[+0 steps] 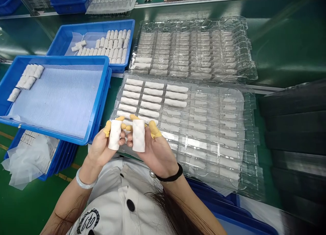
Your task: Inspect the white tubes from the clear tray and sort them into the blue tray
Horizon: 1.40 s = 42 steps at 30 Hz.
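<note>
My left hand (100,150) is clamped on the left roll (114,134) and my right hand (155,153) on the right roll (139,135). Both rolls are white and padded, stand upright just apart, and point their long axes away from me. Yellow finger cots (107,128) cover some fingertips. Just beyond, a clear plastic blister tray (251,102) holds matching rolls (150,98) lying crosswise to mine.

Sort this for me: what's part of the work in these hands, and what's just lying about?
Part of the work:
left hand holding a white roll
right hand holding another white roll
yellow finger cots
clear plastic tray beneath

Lying about:
near blue tray
far blue tray
far clear tray
dark stacked trays
</note>
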{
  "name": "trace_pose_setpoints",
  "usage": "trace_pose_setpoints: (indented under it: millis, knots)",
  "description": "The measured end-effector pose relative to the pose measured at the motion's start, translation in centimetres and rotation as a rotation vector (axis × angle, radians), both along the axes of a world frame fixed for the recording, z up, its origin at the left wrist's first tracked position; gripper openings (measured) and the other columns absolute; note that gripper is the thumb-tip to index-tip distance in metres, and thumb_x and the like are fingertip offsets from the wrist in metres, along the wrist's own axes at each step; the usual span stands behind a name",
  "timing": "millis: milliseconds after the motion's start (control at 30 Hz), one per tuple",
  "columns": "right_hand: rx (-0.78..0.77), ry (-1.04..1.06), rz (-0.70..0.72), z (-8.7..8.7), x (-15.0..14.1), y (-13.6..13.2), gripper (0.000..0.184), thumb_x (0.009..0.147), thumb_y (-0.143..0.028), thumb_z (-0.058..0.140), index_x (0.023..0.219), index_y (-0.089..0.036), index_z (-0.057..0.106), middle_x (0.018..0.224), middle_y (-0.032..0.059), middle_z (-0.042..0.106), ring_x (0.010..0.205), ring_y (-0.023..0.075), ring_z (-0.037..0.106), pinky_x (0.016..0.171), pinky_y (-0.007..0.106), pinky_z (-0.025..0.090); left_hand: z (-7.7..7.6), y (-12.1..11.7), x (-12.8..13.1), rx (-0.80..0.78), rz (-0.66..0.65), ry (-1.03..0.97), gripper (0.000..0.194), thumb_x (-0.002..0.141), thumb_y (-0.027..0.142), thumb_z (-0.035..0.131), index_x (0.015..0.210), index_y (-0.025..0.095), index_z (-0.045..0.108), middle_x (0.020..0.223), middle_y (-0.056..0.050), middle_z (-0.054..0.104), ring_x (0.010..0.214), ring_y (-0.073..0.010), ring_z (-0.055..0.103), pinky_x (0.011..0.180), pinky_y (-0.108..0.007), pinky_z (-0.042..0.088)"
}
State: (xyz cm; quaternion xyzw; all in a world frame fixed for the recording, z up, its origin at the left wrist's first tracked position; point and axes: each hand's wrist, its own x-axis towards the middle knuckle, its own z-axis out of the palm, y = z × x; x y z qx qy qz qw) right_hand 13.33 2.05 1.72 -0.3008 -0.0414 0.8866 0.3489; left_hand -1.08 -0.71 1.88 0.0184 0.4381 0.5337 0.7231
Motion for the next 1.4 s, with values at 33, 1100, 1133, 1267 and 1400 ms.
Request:
trace_pose_setpoints:
  millis: [33,1100,1133,1267,1400]
  knots:
    - [-0.002,0.002,-0.001,0.0,0.0,0.0,0.052,0.104,-0.047,0.022,0.117,-0.019,0.063,0.073,0.0041,0.067,0.067,0.0143,0.061,0.063,0.025,0.049,0.0,0.0,0.0,-0.002,0.003,0.003,0.048,0.103,0.034,0.023,0.1,0.009,0.065,0.062,-0.006,0.058,0.052,-0.0117,0.05,0.056,-0.025,0.047]
    - [0.066,0.057,0.034,-0.5,0.6,0.3,0.047,0.103,-0.044,0.024,0.109,-0.018,0.063,0.085,0.0072,0.071,0.078,0.0191,0.067,0.082,0.04,0.053,-1.0,-0.3,-0.6,0.106,-0.071,0.061,0.039,0.097,0.04,0.047,0.115,0.01,0.065,0.072,-0.007,0.062,0.059,-0.0129,0.057,0.055,-0.024,0.05]
    - [0.069,0.054,0.032,-0.5,0.6,0.3,0.045,0.102,-0.043,0.026,0.11,-0.018,0.063,0.085,0.0073,0.071,0.078,0.019,0.067,0.082,0.04,0.053,-0.9,-0.3,-0.6,0.108,-0.064,0.047,0.038,0.097,0.039,0.046,0.115,0.01,0.065,0.072,-0.007,0.062,0.06,-0.0131,0.057,0.054,-0.024,0.05]
    - [0.082,0.067,0.05,-0.8,0.6,0.2,0.039,0.099,-0.043,0.037,0.112,-0.018,0.063,0.085,0.007,0.071,0.081,0.02,0.067,0.084,0.042,0.053,-0.7,-0.2,-0.4,0.125,-0.029,0.045,0.031,0.095,0.036,0.052,0.106,0.011,0.067,0.069,-0.005,0.061,0.055,-0.0115,0.055,0.046,-0.019,0.046]
    - [0.069,0.069,0.062,-0.8,0.5,0.0,0.037,0.097,-0.04,0.04,0.111,-0.017,0.065,0.087,0.0076,0.071,0.085,0.0213,0.067,0.085,0.043,0.054,-0.4,0.1,-0.2,0.054,-0.02,0.03,0.043,0.1,0.04,0.039,0.1,0.008,0.067,0.064,-0.007,0.059,0.051,-0.0102,0.052,0.041,-0.017,0.042]
